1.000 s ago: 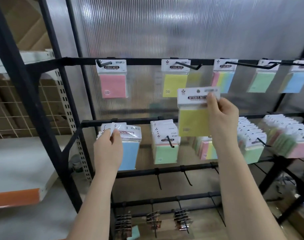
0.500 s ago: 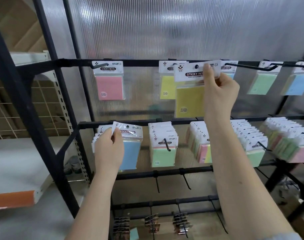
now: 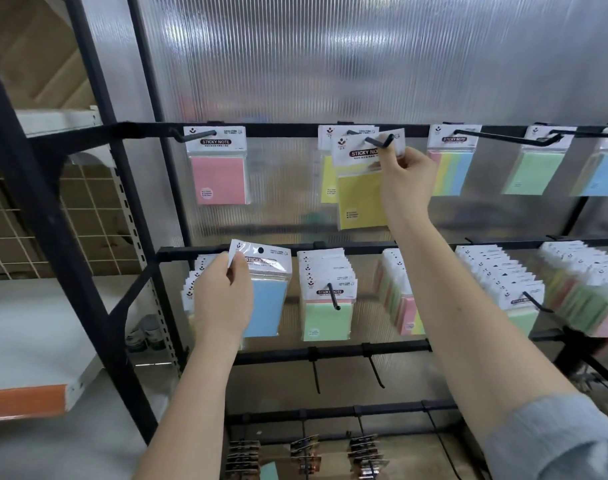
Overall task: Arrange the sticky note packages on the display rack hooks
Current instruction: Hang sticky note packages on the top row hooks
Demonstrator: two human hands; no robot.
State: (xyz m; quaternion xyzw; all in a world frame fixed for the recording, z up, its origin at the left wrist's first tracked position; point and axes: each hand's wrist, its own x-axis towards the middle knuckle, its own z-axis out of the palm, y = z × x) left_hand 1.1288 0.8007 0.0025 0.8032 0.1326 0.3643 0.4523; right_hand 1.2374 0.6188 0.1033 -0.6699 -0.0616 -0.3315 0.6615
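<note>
Two hands are up at the rack (image 3: pixel 295 130). My right hand (image 3: pixel 404 178), at about one o'clock, pinches the header of a yellow pack (image 3: pixel 361 199), which is threaded on a top-rail hook (image 3: pixel 377 143) in front of another yellow one. My left hand (image 3: pixel 223 299), at nine o'clock, pinches the card corner of a blue pack (image 3: pixel 266 306) on the middle rail. Ribbed translucent sheeting (image 3: pixel 330 64) backs the black frame. At far left stands a white shelf (image 3: pixel 25 341) with an orange edge, with wire mesh (image 3: pixel 15 216) behind it. Full rows of packs hang toward three o'clock.
</note>
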